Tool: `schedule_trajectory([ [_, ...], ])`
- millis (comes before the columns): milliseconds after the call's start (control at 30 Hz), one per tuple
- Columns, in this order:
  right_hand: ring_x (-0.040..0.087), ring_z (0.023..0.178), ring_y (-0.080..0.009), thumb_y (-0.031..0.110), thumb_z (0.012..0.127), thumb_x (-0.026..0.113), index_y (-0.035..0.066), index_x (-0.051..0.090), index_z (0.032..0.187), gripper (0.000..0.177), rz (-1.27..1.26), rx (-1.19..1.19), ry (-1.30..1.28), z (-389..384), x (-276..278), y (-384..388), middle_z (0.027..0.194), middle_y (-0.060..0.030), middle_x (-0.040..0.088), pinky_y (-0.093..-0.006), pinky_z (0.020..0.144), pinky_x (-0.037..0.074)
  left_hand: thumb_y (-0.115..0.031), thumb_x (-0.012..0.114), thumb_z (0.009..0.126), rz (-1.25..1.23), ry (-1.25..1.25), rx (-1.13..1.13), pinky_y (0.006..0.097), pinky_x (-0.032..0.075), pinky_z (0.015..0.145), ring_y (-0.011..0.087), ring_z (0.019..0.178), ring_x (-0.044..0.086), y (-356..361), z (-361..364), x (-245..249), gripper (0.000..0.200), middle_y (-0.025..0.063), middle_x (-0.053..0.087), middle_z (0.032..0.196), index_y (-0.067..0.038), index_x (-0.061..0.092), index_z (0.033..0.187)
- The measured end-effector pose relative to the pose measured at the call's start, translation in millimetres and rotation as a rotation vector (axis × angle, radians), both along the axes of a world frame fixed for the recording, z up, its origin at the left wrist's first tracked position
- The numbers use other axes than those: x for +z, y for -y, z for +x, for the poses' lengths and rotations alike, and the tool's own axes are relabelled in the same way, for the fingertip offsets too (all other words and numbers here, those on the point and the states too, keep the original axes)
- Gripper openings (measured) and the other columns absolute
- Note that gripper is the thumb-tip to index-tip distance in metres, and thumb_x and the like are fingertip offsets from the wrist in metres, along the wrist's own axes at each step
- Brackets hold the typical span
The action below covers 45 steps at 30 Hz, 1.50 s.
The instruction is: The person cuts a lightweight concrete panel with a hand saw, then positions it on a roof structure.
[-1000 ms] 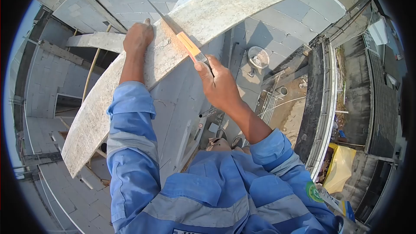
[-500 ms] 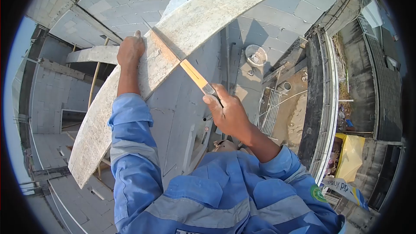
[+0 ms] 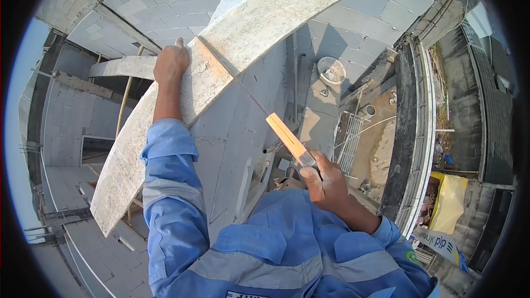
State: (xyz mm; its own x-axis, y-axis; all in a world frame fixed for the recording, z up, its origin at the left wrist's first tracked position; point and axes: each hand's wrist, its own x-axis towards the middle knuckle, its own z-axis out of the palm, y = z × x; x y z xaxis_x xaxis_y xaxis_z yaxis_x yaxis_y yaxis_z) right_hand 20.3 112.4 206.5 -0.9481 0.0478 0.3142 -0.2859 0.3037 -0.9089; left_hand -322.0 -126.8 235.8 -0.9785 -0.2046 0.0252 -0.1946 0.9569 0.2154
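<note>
A long pale, rough plank (image 3: pixel 270 16) slants across the view from lower left to upper right, looking bent in this wide lens. My left hand (image 3: pixel 171 62) is closed over its far edge, left of the cut line. In my right hand (image 3: pixel 327 186) is the orange and black handle of a handsaw (image 3: pixel 286 136), gripped near my body. The thin blade runs up and left from the handle and crosses the plank. Orange-brown sawdust (image 3: pixel 214 63) lies along the blade's left side. My left fingers' undersides are hidden.
A dusty white bucket (image 3: pixel 331 70) stands below on the right. Grey block walls (image 3: pixel 364 3) surround the spot. Further down are a white metal rack (image 3: pixel 350 138) and sandy ground. A bamboo pole (image 3: pixel 123 105) rises at left, and yellow sheeting (image 3: pixel 450 201) hangs at right.
My right hand has drawn the saw down and right toward my body, so more blade shows on the near side of the plank. My left hand keeps its place on the plank.
</note>
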Motion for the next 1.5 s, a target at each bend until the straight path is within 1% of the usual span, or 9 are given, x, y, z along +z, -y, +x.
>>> schedule_trajectory([
  [100, 0.069, 0.077, -0.038, 0.03, 0.099, 0.055, -0.013, 0.049, 0.123, 0.049, -0.014, -0.012, 0.093, -3, 9, 2, 0.084, -0.0259, 0.066, -0.0397, 0.068, 0.052, -0.05, 0.032, 0.1, -0.005, 0.03, 0.007, 0.0465, 0.044, 0.099, 0.038, 0.118, 0.058, -8, 14, 12, 0.063, 0.0231, 0.062, 0.125, 0.001, 0.064, 0.121],
  [200, 0.068, 0.073, -0.0389, 0.03, 0.099, 0.056, -0.011, 0.049, 0.124, 0.049, 0.073, 0.011, 0.259, -132, 20, 40, 0.081, -0.0234, 0.066, -0.04, 0.066, 0.052, -0.05, 0.032, 0.1, -0.006, -0.037, -0.01, 0.0464, 0.045, 0.098, 0.0377, 0.117, 0.059, -9, 7, 5, 0.063, 0.0228, 0.063, 0.124, 0.0, 0.066, 0.117],
  [533, 0.067, 0.064, -0.0327, 0.031, 0.1, 0.054, -0.01, 0.051, 0.124, 0.047, -0.079, -0.01, 0.172, -13, 4, -1, 0.072, -0.0217, 0.064, -0.0366, 0.059, 0.052, -0.05, 0.033, 0.099, -0.009, -0.008, 0.026, 0.047, 0.046, 0.097, 0.0385, 0.116, 0.06, -6, 16, 8, 0.063, 0.0233, 0.063, 0.122, 0.0, 0.066, 0.116],
  [667, 0.066, 0.06, -0.0325, 0.029, 0.099, 0.054, -0.011, 0.053, 0.123, 0.046, 0.11, -0.106, 0.033, -157, 10, 57, 0.06, -0.0239, 0.059, -0.036, 0.055, 0.05, -0.049, 0.033, 0.1, 0.008, -0.04, 0.016, 0.0471, 0.046, 0.096, 0.0388, 0.115, 0.06, -14, 13, 10, 0.061, 0.0232, 0.064, 0.121, 0.0, 0.067, 0.115],
  [767, 0.068, 0.066, -0.0337, 0.027, 0.099, 0.055, -0.012, 0.052, 0.122, 0.046, 0.063, 0.022, 0.293, -104, 31, 31, 0.07, -0.0257, 0.064, -0.0372, 0.058, 0.052, -0.049, 0.034, 0.1, -0.027, -0.026, -0.036, 0.0476, 0.046, 0.095, 0.0394, 0.114, 0.06, 1, 7, -4, 0.061, 0.0236, 0.064, 0.12, 0.001, 0.067, 0.114],
  [900, 0.068, 0.066, -0.0324, 0.022, 0.098, 0.057, -0.013, 0.051, 0.122, 0.043, -0.056, -0.016, 0.114, 21, 6, -11, 0.079, -0.0236, 0.065, -0.0393, 0.059, 0.05, -0.05, 0.034, 0.099, -0.005, -0.035, 0.005, 0.0483, 0.046, 0.096, 0.0402, 0.114, 0.06, -3, 7, 10, 0.062, 0.0242, 0.064, 0.12, 0.001, 0.067, 0.113],
  [1067, 0.066, 0.067, -0.0371, 0.024, 0.098, 0.057, -0.011, 0.052, 0.118, 0.04, 0.011, 0.002, 0.257, -125, 18, 38, 0.075, -0.0257, 0.064, -0.0407, 0.058, 0.049, -0.049, 0.033, 0.099, -0.017, -0.031, -0.067, 0.0493, 0.045, 0.097, 0.0412, 0.115, 0.059, 2, -1, -2, 0.063, 0.0258, 0.063, 0.12, 0.003, 0.067, 0.113],
  [1300, 0.067, 0.075, -0.0433, 0.023, 0.097, 0.058, -0.01, 0.051, 0.123, 0.043, -0.092, 0.004, 0.125, 13, 18, 2, 0.082, -0.03, 0.065, -0.042, 0.065, 0.053, -0.051, 0.036, 0.098, 0.004, -0.004, 0.022, 0.0482, 0.045, 0.098, 0.0401, 0.117, 0.058, -6, 8, 10, 0.063, 0.0256, 0.062, 0.123, 0.002, 0.067, 0.114],
  [1500, 0.064, 0.064, -0.0448, 0.024, 0.097, 0.057, -0.008, 0.053, 0.116, 0.037, 0.068, -0.035, 0.173, -126, 17, 45, 0.064, -0.0246, 0.062, -0.0442, 0.057, 0.052, -0.052, 0.036, 0.098, 0.005, -0.034, 0.032, 0.0476, 0.045, 0.098, 0.0392, 0.117, 0.059, -9, 8, 8, 0.064, 0.0244, 0.062, 0.123, 0.002, 0.066, 0.115],
])
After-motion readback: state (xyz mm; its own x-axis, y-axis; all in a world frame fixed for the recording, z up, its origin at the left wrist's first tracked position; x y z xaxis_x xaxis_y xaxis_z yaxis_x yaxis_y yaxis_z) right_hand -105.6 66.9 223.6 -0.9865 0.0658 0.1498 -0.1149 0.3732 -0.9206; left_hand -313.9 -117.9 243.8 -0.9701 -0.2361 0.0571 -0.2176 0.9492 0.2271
